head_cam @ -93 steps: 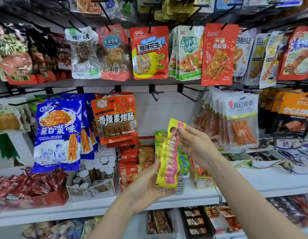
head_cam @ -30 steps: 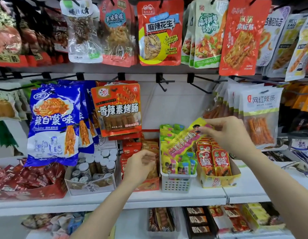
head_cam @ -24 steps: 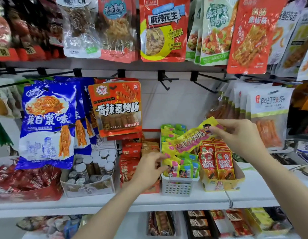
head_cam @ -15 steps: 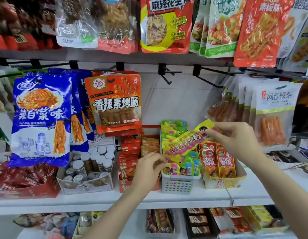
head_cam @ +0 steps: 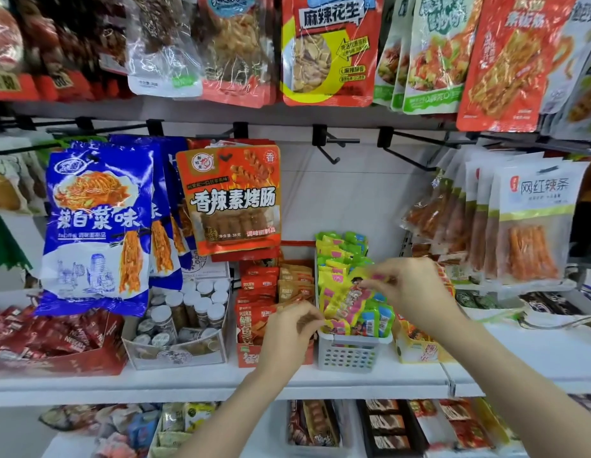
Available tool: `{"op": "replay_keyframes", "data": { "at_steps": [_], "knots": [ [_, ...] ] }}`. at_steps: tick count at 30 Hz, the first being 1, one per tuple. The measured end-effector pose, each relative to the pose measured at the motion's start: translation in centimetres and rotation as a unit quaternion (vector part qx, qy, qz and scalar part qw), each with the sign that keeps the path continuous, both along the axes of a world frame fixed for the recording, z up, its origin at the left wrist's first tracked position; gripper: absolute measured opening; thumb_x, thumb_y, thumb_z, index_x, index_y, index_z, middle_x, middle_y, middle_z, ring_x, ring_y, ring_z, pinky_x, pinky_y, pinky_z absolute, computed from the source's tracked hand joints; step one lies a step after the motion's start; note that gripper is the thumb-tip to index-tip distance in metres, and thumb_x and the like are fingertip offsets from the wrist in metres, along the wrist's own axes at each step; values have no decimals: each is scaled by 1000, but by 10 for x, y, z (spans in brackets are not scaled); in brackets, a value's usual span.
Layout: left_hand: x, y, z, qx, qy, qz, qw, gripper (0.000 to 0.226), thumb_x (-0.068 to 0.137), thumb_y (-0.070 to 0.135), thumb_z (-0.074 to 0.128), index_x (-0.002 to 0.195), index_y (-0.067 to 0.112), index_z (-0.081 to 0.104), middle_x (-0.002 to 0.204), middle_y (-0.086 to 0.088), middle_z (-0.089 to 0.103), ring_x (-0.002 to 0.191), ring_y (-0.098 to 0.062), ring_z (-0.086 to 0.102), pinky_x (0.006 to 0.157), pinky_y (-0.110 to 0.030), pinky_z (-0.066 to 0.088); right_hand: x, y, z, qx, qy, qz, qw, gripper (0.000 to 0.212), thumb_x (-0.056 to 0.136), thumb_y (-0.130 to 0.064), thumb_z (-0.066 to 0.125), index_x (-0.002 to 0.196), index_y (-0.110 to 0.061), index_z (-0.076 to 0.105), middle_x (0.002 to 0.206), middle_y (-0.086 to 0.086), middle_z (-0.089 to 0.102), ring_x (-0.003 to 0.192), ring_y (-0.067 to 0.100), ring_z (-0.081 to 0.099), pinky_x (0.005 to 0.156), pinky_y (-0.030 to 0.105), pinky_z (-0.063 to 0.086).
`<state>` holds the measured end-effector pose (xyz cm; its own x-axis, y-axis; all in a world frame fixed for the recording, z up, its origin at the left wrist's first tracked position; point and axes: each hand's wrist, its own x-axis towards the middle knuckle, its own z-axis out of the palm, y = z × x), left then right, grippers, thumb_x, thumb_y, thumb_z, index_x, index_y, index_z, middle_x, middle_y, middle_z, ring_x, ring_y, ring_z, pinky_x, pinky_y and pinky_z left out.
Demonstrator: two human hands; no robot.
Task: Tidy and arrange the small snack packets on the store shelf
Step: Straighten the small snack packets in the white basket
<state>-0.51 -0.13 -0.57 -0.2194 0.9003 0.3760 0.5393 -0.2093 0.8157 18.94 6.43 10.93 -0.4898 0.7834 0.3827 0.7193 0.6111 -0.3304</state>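
Now the yellow-pink packet (head_cam: 348,297) lay lower than half a second earlier, its near end down among the packets in the white basket (head_cam: 348,353) on the shelf (head_cam: 188,380). The right hand (head_cam: 408,287) pinched its far end. The left hand (head_cam: 287,328) had shifted right, its grip pinching the packet's near corner.
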Motion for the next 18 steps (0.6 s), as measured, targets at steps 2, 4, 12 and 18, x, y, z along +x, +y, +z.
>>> {"op": "replay_keyframes", "data": {
  "at_steps": [2, 4, 12, 18],
  "knots": [
    [0, 3, 1, -7, -4, -2, 1000, 20, 86, 6, 73, 81, 26, 71, 80, 20, 69, 80, 5, 64, 69, -7, 46, -16, 2, -10, -9, -37, 11, 999, 28, 84, -34, 74, 108, -20, 76, 102, 3, 73, 89, 19, 67, 86, 32, 51],
    [0, 5, 3, -17, -11, -5, 1000, 21, 84, 7, 75, 81, 27, 70, 79, 20, 68, 78, 7, 63, 68, -6, 45, -32, 7, -17, -21, -75, 8, 997, 29, 87, -34, 71, 113, -22, 73, 110, 3, 63, 96, 23, 63, 89, 37, 50],
    [1, 10, 1, -14, -12, -6, 1000, 24, 84, 7, 75, 77, 28, 66, 84, 11, 66, 79, 5, 61, 70, -6, 44, -30, 16, -29, -117, -51, 6, 992, 35, 77, -35, 80, 109, -20, 75, 107, 1, 73, 87, 10, 64, 85, 25, 50],
    [-1, 14, -4, 59, 58, 5, 997, 12, 81, 5, 78, 77, 15, 71, 109, 15, 59, 104, 11, 53, 84, -1, 37, -41, 10, -50, -96, -85, 7, 992, 14, 87, -27, 72, 99, -23, 78, 97, -1, 75, 90, 16, 67, 81, 29, 53]
  ]
}}
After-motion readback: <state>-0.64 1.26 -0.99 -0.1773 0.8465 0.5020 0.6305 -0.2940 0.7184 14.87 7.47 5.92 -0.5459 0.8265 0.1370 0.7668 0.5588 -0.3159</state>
